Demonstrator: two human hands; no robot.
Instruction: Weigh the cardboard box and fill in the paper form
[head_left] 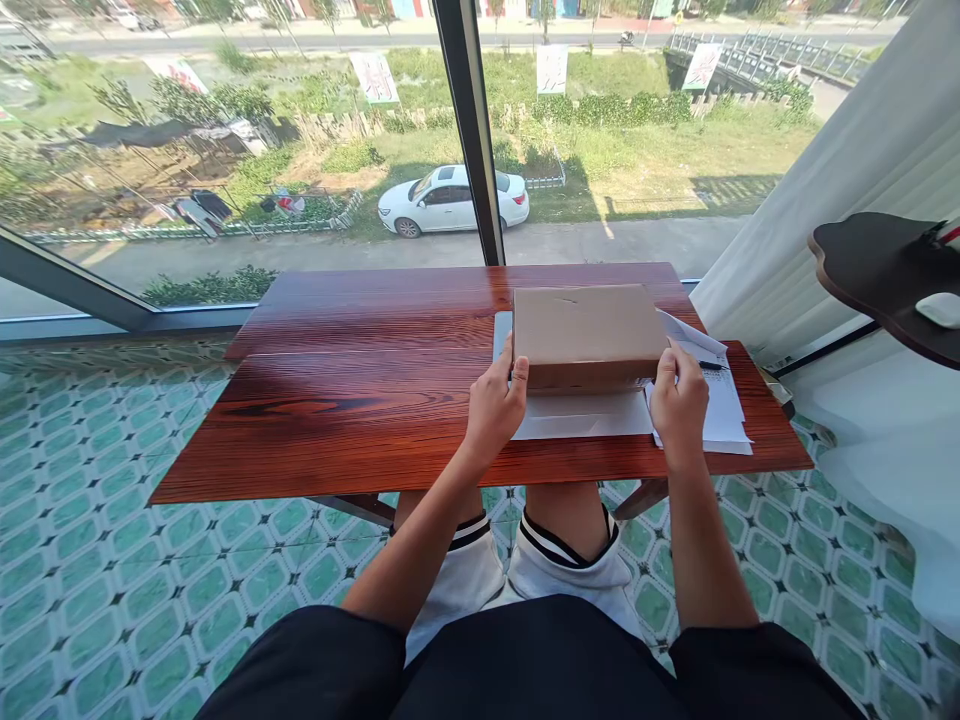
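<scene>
head view: a cardboard box on the wooden table is gripped at its near corners by the left hand and right hand, above white papers.

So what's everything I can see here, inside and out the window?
cardboard box: one, brown, on the table's right part, held at both near corners
papers: a few sheets, white, under and right of the box
table: one, reddish wood, by the window
floor tiles: many, green and white, under the table
car: one, white, outside on the road
curtain: one, white, at right
dark shelf: one, at the right edge
left hand: grips the box's left corner
right hand: grips the box's right corner
</scene>
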